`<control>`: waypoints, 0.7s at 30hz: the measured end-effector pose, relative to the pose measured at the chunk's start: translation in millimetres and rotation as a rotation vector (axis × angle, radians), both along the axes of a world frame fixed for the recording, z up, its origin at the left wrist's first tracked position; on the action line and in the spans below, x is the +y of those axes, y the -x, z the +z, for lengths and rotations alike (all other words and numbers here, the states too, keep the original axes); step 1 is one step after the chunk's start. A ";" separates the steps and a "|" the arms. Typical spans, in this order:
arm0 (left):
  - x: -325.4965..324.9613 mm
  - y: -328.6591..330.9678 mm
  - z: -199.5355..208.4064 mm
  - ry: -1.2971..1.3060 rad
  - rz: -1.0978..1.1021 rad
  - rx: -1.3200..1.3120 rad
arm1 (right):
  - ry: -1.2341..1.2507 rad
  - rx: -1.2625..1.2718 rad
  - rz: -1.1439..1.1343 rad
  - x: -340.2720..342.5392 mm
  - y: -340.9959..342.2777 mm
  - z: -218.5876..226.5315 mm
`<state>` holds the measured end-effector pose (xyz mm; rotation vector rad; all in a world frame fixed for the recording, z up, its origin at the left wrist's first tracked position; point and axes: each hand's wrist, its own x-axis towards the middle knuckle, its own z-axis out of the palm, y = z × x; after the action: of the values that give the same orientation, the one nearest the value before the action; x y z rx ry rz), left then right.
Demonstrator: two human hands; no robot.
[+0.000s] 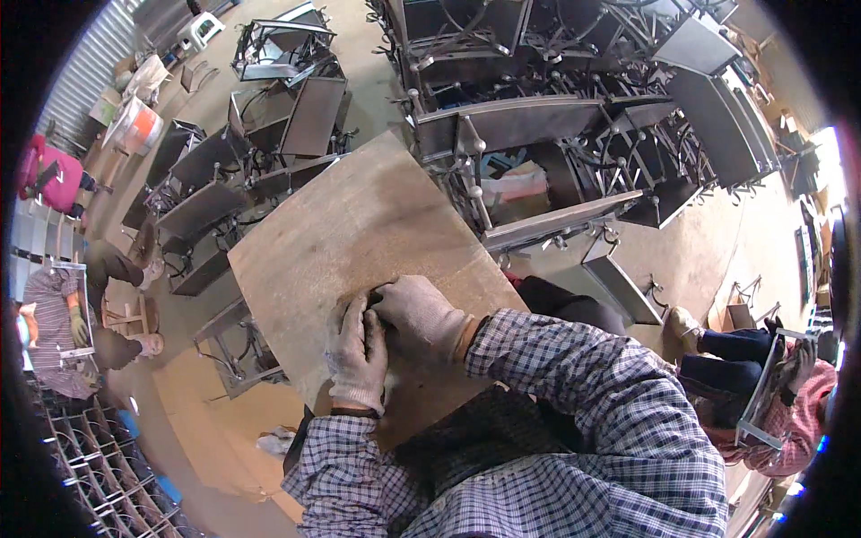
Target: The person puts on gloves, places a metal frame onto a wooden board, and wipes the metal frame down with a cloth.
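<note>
1. Near the frame's centre, the gloved left hand (359, 359) meets the gloved right hand (420, 314); both have bent fingers, and I cannot tell whether anything is gripped between them.
2. The wooden counter (341, 224) spreads beneath them mid-frame, probably as support.
3. Dark panelled frames (547, 117) crowd the upper right, apparently stacked to save room.

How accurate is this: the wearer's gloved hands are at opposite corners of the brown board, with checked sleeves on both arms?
Not quite: the head view shows the left hand and right hand close together over the brown board, not at opposite corners. The gloves and checked sleeves stand.
</note>
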<state>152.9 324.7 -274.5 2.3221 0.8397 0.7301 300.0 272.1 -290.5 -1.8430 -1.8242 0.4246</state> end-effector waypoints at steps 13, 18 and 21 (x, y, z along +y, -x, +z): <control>-1.0 2.1 0.7 0.017 0.010 0.045 | 0.117 -0.106 0.045 1.7 -2.6 18.0; 1.7 -1.2 0.1 0.053 0.028 0.016 | 0.188 -0.098 0.036 14.0 -8.5 30.5; 11.0 4.0 0.8 0.036 0.019 0.006 | 0.080 -0.093 0.054 24.9 -6.7 2.4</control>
<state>148.9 335.7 -273.8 2.2879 0.8714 0.7109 306.6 297.0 -288.1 -1.8989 -1.9491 0.4446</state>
